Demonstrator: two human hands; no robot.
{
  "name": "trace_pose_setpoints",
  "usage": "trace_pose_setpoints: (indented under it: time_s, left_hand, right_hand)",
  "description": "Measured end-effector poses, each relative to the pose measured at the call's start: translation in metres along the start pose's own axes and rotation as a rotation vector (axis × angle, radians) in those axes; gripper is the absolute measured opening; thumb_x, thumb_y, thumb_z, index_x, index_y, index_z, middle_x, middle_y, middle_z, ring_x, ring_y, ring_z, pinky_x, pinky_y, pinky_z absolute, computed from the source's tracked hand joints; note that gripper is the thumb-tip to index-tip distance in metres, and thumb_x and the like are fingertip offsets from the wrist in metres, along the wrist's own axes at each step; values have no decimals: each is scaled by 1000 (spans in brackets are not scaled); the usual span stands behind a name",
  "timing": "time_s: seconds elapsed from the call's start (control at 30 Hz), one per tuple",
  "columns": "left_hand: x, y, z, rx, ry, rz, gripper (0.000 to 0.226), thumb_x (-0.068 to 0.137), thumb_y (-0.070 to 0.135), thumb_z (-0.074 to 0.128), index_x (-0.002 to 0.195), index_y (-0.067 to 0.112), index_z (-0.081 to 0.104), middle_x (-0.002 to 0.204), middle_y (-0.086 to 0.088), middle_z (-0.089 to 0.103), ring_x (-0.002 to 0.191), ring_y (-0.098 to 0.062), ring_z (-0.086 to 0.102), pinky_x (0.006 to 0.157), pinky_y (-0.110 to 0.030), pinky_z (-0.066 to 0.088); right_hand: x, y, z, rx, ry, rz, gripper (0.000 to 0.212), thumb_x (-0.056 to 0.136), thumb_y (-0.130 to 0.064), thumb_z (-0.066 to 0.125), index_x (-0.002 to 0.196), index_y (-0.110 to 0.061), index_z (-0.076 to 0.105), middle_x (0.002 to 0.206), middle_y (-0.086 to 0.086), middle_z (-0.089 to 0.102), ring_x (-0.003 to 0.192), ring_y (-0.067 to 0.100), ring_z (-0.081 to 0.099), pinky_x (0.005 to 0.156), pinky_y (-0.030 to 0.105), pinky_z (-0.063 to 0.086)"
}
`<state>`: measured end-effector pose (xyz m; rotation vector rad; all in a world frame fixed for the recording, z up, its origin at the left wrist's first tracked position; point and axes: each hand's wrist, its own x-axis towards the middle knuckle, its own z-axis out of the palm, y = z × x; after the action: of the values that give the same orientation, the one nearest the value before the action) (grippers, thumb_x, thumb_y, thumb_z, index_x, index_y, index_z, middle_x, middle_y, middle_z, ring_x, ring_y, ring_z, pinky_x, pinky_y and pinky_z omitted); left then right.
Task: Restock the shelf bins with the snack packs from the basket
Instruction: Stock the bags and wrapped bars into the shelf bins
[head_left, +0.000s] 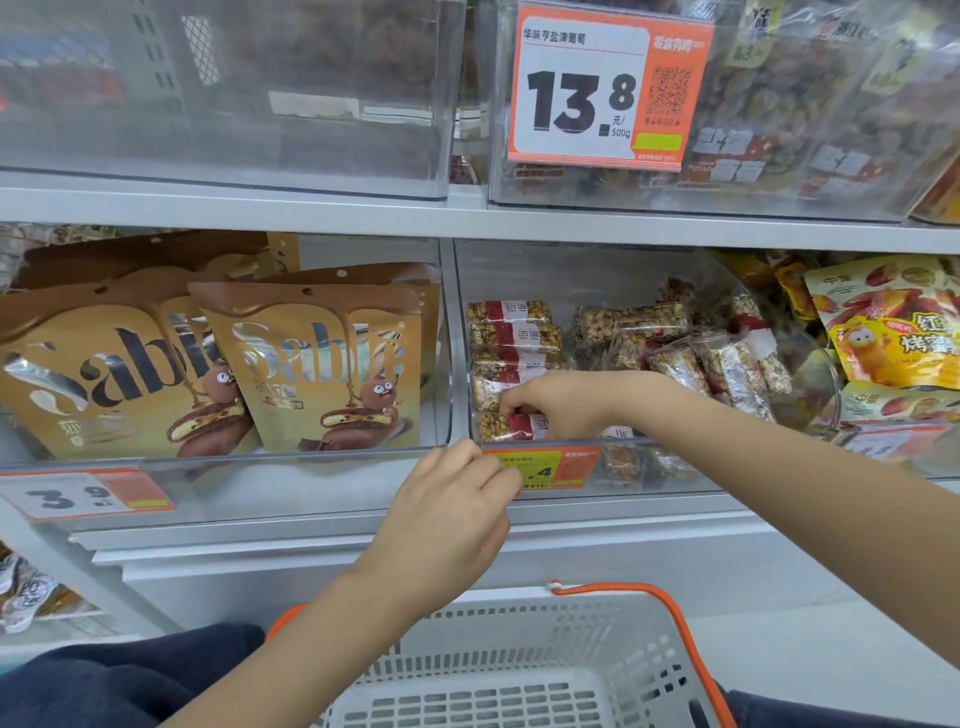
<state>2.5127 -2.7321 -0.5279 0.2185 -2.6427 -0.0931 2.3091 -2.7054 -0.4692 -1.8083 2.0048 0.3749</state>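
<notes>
Single head-worn wide-angle view, close up, facing forward and slightly down at shelf bins (470, 332); basket (519, 670) at lower frame.

My left hand (457, 499) covers the left part of the orange price tag (550, 467), so I only read ".4". My right hand (550, 402) hides most of the front snack bar (506, 427), and its fingertips are tucked out of sight. The basket (519, 670) runs off the bottom edge. The small print on the left tag (88, 493) is blurred.
</notes>
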Motion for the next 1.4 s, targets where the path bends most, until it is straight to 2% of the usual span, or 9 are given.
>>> trace_pose_setpoints:
  time_s: [0.17, 0.3, 0.5, 0.77, 0.9, 1.0, 1.1, 1.27, 1.4]
  left_hand:
    - [1, 1, 0, 9, 0, -1, 13, 78, 16, 47, 79, 17, 61, 75, 5, 60, 77, -21, 53, 67, -32, 36]
    - [2, 1, 1, 33, -8, 11, 12, 77, 16, 49, 79, 17, 61, 74, 5, 60, 76, -22, 52, 66, -33, 38]
    - [1, 0, 2, 48, -21, 25, 15, 78, 16, 46, 79, 16, 61, 73, 4, 59, 75, -22, 50, 66, -31, 35]
    - [1, 0, 3, 45, -14, 17, 15, 77, 16, 47, 79, 16, 61, 73, 4, 59, 74, -21, 51, 66, -31, 34]
    - [2, 0, 4, 46, -10, 16, 14, 78, 16, 46, 79, 16, 61, 74, 4, 59, 74, -21, 50, 66, -31, 35]
    - [1, -2, 4, 35, -22, 15, 15, 79, 15, 46, 80, 16, 62, 75, 4, 59, 75, -21, 52, 67, -31, 35]
    - [1, -2, 3, 32, -26, 13, 15, 79, 15, 46, 81, 16, 61, 75, 4, 59, 76, -21, 51, 67, -31, 36]
    - [1, -1, 2, 39, -26, 12, 15, 78, 16, 46, 80, 16, 61, 75, 4, 59, 75, -21, 52, 67, -30, 34]
    - [1, -1, 3, 43, -36, 21, 14, 77, 15, 48, 81, 16, 61, 76, 3, 60, 76, -22, 53, 66, -32, 35]
  right_hand:
    - [-3, 5, -3, 128, 58, -18, 65, 83, -20, 71, 141, -22, 42, 142, -2, 47, 128, 19, 46, 106, 33, 39]
    - [-5, 6, -6, 106, 69, -36, 65, 85, -15, 69, 143, -24, 40, 145, -5, 44, 130, 15, 42, 102, 23, 35]
    - [-9, 8, -6, 179, 103, -47, 63, 82, -17, 73, 137, -30, 46, 133, -6, 54, 119, 10, 51, 100, 26, 43]
    - [-29, 24, -9, 241, 256, 5, 34, 79, -20, 76, 112, -22, 68, 100, -7, 66, 84, 2, 60, 69, 8, 45]
    - [-23, 19, -4, 223, 385, 9, 28, 79, -15, 76, 107, -20, 71, 102, -2, 69, 90, 10, 61, 81, 25, 51]
    - [-26, 26, -3, 226, 424, 14, 58, 74, -26, 80, 126, -27, 55, 129, -3, 54, 116, 12, 48, 99, 30, 41]
    - [-27, 32, 1, 168, 197, 21, 91, 77, -22, 78, 149, -27, 22, 155, -8, 26, 139, 12, 27, 111, 25, 25]
    - [-18, 36, -2, 196, 129, 71, 89, 83, -23, 72, 151, -35, 16, 156, -14, 19, 143, 13, 21, 114, 31, 21]
    - [-18, 39, -4, 140, -37, 63, 92, 87, -50, 59, 151, -35, -6, 159, -13, -7, 146, 10, 2, 119, 33, 9]
